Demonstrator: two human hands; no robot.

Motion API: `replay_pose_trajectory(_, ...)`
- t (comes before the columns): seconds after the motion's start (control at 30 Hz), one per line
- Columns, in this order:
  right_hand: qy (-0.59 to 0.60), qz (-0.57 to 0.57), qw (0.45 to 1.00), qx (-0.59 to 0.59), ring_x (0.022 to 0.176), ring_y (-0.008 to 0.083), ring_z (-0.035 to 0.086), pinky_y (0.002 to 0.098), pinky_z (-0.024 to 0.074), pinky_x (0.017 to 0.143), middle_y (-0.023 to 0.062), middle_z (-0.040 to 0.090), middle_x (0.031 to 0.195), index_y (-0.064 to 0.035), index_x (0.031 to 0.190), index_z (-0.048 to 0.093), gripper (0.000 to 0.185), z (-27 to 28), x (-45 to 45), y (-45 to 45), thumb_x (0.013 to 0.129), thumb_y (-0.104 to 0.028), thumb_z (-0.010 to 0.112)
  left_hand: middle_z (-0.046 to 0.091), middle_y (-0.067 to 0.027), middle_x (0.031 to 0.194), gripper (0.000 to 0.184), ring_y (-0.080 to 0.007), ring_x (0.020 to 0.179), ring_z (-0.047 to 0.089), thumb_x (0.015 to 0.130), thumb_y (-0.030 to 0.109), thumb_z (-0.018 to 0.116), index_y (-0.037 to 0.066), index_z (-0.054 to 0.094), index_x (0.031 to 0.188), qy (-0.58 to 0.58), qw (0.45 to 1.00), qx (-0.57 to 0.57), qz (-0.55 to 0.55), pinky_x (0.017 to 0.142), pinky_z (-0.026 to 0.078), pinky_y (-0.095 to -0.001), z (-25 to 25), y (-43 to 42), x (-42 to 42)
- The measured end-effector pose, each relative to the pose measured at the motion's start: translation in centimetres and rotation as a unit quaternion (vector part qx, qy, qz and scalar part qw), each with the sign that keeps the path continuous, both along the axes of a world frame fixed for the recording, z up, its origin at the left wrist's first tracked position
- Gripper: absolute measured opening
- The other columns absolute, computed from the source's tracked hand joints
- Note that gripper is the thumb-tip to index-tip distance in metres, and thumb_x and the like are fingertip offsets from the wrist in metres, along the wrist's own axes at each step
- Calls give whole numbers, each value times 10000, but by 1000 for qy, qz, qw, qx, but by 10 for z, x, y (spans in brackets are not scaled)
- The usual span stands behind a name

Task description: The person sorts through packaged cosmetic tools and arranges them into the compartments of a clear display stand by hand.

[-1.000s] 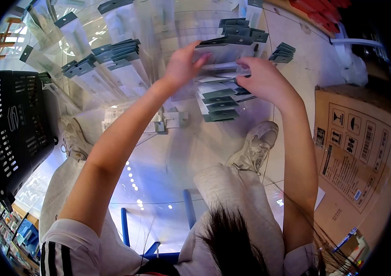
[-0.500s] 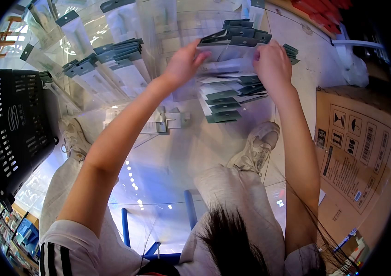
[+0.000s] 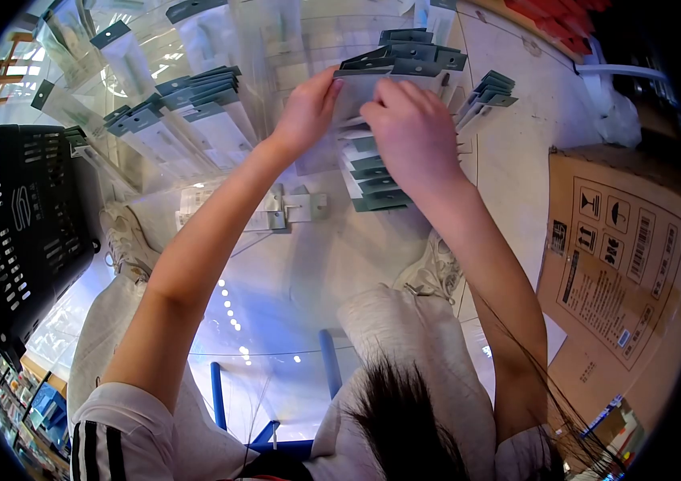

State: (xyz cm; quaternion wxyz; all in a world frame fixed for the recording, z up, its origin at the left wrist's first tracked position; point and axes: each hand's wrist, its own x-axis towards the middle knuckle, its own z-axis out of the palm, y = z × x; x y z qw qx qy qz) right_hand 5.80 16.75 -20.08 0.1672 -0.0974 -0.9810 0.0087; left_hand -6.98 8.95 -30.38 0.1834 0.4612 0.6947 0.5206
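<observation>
Hair (image 3: 400, 421) hangs closest, before our trousers (image 3: 392, 333). A black basket (image 3: 24, 232) and printed carton (image 3: 613, 264) flank us. Farther out, our left hand (image 3: 307, 116) pinches the edge of a green-topped packet (image 3: 352, 98); our right hand (image 3: 414, 132) curls before it, its grip we cannot tell. More packets (image 3: 414, 54) crowd behind.

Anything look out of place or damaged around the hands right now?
One mild oddity: a few white packets with dark tabs seem to lie loose on the pale tiled floor, partly behind the left forearm, apart from the dark-topped plastic packets bunched farther forward. No spill or damage is visible.
</observation>
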Motion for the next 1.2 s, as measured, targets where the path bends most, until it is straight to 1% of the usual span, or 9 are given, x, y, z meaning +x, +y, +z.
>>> replay_pose_trajectory(0.03, -8, 7, 1000, -15, 706, 187, 540, 315, 423, 596, 28, 502, 678, -93, 571, 559, 50, -5, -3, -2, 620, -100, 570, 580, -203, 855, 220, -402, 782, 537, 866, 92, 490, 57, 532, 1079, -12, 1000, 3, 3, 677, 453, -394, -1, 0, 1)
replay_pose_trajectory(0.13, -44, -16, 996, -72, 744, 208, 548, 327, 436, 627, 25, 540, 711, -81, 598, 579, 44, -22, -13, -3, 639, -98, 587, 588, -194, 874, 280, -400, 826, 542, 863, 55, 458, 64, 499, 1140, -10, 1000, 21, -12, 705, 446, -399, 0, -1, 4)
replay_pose_trajectory(0.43, 170, -80, 973, -130, 905, 264, 543, 355, 432, 790, 67, 581, 921, -56, 934, 596, 226, 15, 5, 25, 714, -68, 648, 402, -191, 1274, 676, -258, 1198, 405, 779, -58, 448, 43, 138, 1371, -123, 991, 2, -57, 977, 326, -328, -22, -21, 1)
replay_pose_trajectory(0.73, 204, -236, 923, -224, 1019, 257, 494, 334, 390, 869, 133, 502, 1093, -21, 1091, 499, 281, -8, 75, 10, 820, -54, 566, 552, -237, 1058, 675, -352, 999, 547, 785, 214, 656, 8, 255, 1287, -98, 993, -63, -26, 856, 429, -375, -22, 6, 14)
replay_pose_trajectory(0.83, 211, -279, 883, -314, 1047, 244, 473, 331, 381, 877, 135, 475, 1134, -18, 1140, 450, 310, -25, 90, -2, 845, -57, 534, 555, -256, 1033, 663, -382, 929, 566, 793, 236, 650, -19, 267, 1270, -135, 984, -119, 12, 814, 449, -386, -29, 16, 11)
replay_pose_trajectory(0.93, 242, -302, 838, -384, 1013, 228, 491, 318, 385, 866, 130, 481, 1135, -22, 1154, 435, 310, -40, 99, -1, 859, -73, 517, 520, -235, 1114, 615, -363, 998, 529, 795, 206, 639, -22, 301, 1255, -19, 998, -9, 59, 863, 422, -377, -48, 10, 17)
replay_pose_trajectory(1.07, 277, -380, 724, -504, 917, 212, 537, 299, 413, 822, 129, 505, 1114, -25, 1167, 436, 322, -56, 115, 18, 856, -70, 503, 404, -198, 1258, 659, -309, 1152, 408, 712, 91, 617, 0, 292, 1277, -57, 991, 34, 112, 979, 312, -375, -23, -40, 24)
replay_pose_trajectory(1.17, 64, -318, 821, -470, 869, 208, 558, 298, 438, 778, 134, 519, 1106, -26, 1180, 433, 374, -105, 143, 33, 820, -56, 527, 385, -207, 1265, 748, -353, 1190, 362, 596, 5, 560, 0, 290, 1294, 30, 997, 6, -64, 1010, 271, -372, -12, -88, 41)
replay_pose_trajectory(1.2, -36, -339, 763, -549, 901, 220, 551, 300, 452, 761, 156, 508, 1120, -18, 1204, 423, 474, -107, 138, 31, 762, -62, 587, 386, -207, 1262, 759, -358, 1190, 359, 588, 0, 564, 2, 288, 1295, 46, 996, -1, -80, 1010, 270, -374, -6, -89, 47)
